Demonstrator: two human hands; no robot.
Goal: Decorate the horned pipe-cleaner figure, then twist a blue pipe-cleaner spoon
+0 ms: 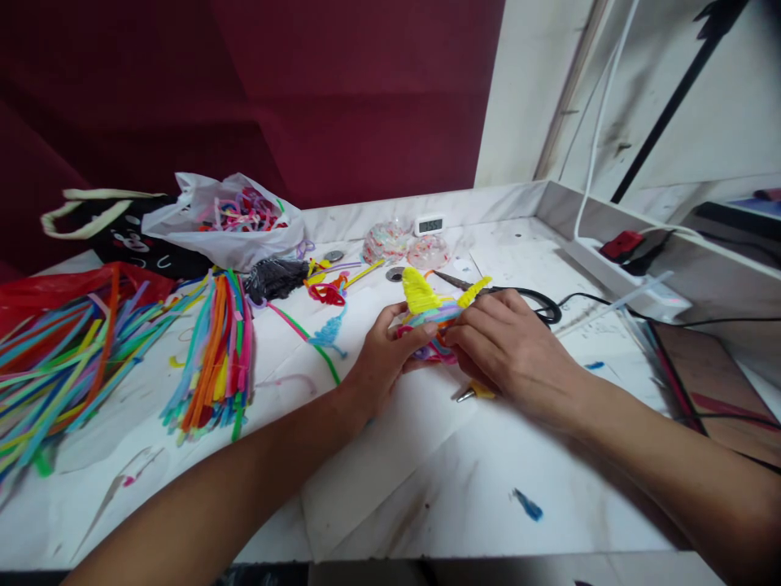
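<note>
Between my two hands is a small pipe-cleaner figure with two yellow pointed parts on top and bands of purple, blue, orange and pink below. My left hand grips it from the left, thumb across its front. From the right, my right hand closes on it with bent fingers, which cover much of that side. Under the right hand, a metal tip with a yellow part pokes out; the rest is hidden. Just behind the figure lies a dark pointed tool, partly covered by my right hand.
Loose colourful pipe cleaners and a bundle of them lie at left. Behind stand a white plastic bag of scraps, clear containers and a small digital display. A power strip with cables runs along the right ledge.
</note>
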